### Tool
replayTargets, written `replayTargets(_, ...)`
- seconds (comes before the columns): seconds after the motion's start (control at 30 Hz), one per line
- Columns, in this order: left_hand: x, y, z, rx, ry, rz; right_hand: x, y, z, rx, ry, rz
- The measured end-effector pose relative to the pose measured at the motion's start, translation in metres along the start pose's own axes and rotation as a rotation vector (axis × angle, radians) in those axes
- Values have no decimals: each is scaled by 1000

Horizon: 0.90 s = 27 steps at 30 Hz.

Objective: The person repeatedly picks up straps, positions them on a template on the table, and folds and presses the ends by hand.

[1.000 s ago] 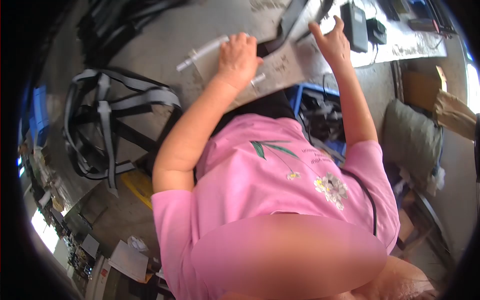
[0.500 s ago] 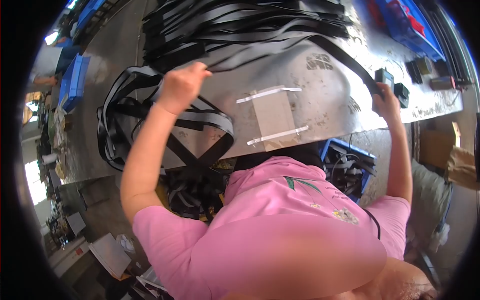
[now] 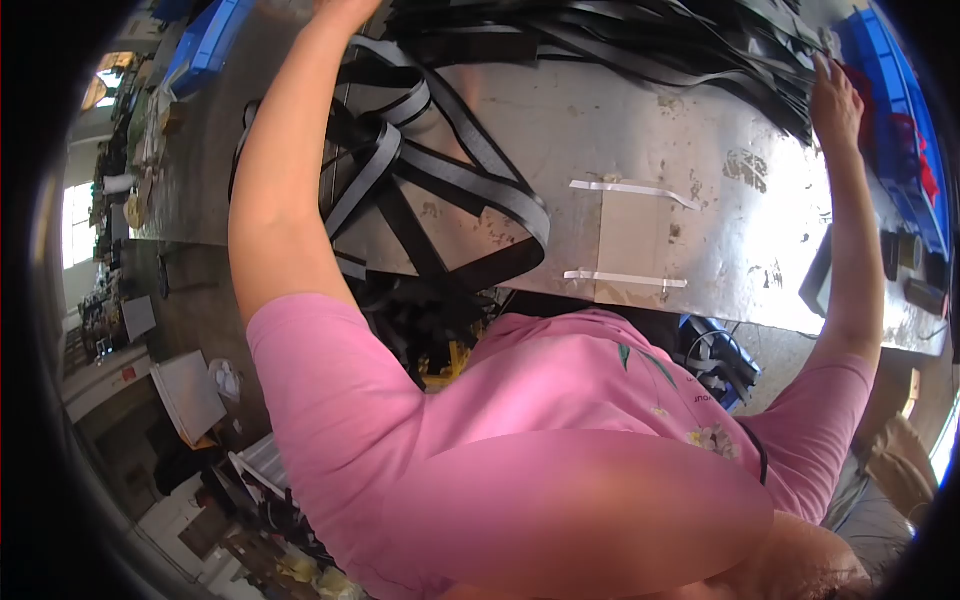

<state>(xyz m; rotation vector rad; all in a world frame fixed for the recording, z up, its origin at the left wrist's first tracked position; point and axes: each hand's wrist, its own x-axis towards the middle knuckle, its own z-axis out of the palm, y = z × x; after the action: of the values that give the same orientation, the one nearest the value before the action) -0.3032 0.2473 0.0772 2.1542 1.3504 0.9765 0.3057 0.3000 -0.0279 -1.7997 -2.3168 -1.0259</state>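
Observation:
My left hand (image 3: 345,8) is at the top edge of the view, mostly cut off, so its fingers and anything in them are hidden. It is beyond the loose loops of black-and-grey webbing strap (image 3: 470,190) on the metal table. At the far right, my right hand (image 3: 838,105) is at the ends of a long pile of similar straps (image 3: 690,50). Its fingers look stretched out and a little apart, touching or close beside the strap ends. The pile runs across the back of the table.
A cardboard piece (image 3: 635,235) is fixed to the metal table (image 3: 560,120) with white tape strips. A blue bin (image 3: 905,80) with red items stands right of my right hand; another blue bin (image 3: 208,50) is at far left. A dark device (image 3: 820,270) lies near my right forearm.
Both hands have moved farther away over the table. The strap stretched between them, its end in my right hand, no longer hangs there; straps lie along the pile. The view has shifted.

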Motion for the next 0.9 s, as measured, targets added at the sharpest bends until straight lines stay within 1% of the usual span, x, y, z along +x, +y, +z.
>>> replayTargets(0.03, -7, 9, 16, -21, 35, -13, 0, -24, -18, 177, 44, -22)
replayTargets(0.07, -13, 40, 52, 960, 82, -195, -1, -50, -20, 278, 113, -50)
replayTargets(0.1, -25, 68, 64, 779, 15, -369, -4, -82, -46, 563, -3, -77)
replayTargets(0.13, -51, 27, 74, 794, 224, 153, -11, -111, -46, 806, -58, -214)
replayTargets(0.17, -76, 38, 89, 682, 169, 88, -27, -158, -72, 1064, -121, -224)
replayTargets(0.2, -100, 56, 106, 640, 72, -107, -33, -207, -66, 1335, -497, -131)
replayTargets(0.23, -123, 74, 120, 607, 16, -141, -33, -228, -126, 1274, -537, -258)
replayTargets(0.27, -147, 72, 136, 608, 39, -91, -33, -256, -151, 1306, -658, -251)
replayTargets(0.33, -183, 75, 157, 670, -20, -209, -27, -320, -164, 1350, -724, -279)
replayTargets(0.37, -196, 77, 164, 793, -25, -265, -23, -347, -162, 1382, -738, -292)
replayTargets(0.43, -208, 72, 161, 935, -64, -310, -21, -377, -179, 1314, -633, -210)
replayTargets(0.47, -211, 70, 157, 957, -48, -304, -19, -386, -179, 1363, -648, -250)
replayTargets(0.5, -214, 66, 154, 972, -35, -302, -16, -385, -187, 1408, -671, -291)
replayTargets(0.53, -218, 57, 152, 968, -10, -290, -15, -378, -190, 1432, -647, -288)
replayTargets(0.6, -219, 55, 140, 949, -16, -304, -12, -350, -189, 1551, -450, -135)
replayTargets(0.63, -220, 48, 137, 954, -2, -300, -12, -331, -182, 1641, -503, 16)
replayTargets(0.67, -220, 41, 134, 959, 35, -278, -12, -297, -188, 1767, -490, 150)
replayTargets(0.7, -219, 39, 130, 954, 40, -266, -9, -260, -188, 1817, -693, 267)
replayTargets(0.73, -218, 36, 127, 962, 35, -268, -14, -235, -156, 2028, -673, 320)
replayTargets(0.77, -216, 31, 125, 976, 49, -251, -22, -194, -168, 2056, -685, 357)
replayTargets(0.8, -214, 25, 122, 985, 58, -248, -35, -175, -142, 1980, -544, 547)
replayTargets(0.83, -212, 19, 118, 986, 69, -250, -50, -145, -129, 1972, -551, 596)
replayTargets(0.87, -211, 13, 114, 990, 81, -249, -67, -121, -110, 2072, -522, 683)
replayTargets(0.9, -207, 5, 108, 1014, 72, -269, -82, -100, -90, 2126, -427, 828)
